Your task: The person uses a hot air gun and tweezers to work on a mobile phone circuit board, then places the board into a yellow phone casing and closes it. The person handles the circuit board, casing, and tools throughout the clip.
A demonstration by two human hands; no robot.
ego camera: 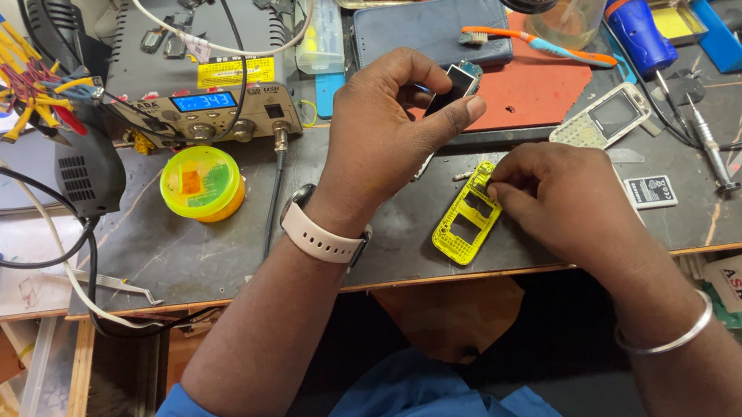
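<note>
Yellow phone frame (469,216) lies under right hand (551,194) fingertips.

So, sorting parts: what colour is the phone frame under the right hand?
Bright yellow plastic phone frame, head view.

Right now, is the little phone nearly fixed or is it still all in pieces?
Still in pieces. Done: the phone is opened up, and a white front cover and a flat battery lie aside on the bench. In hand: the left hand holds up the inner board with its small screen, while the right hand fingers the yellow frame. Left: nothing is joined together yet.
</note>
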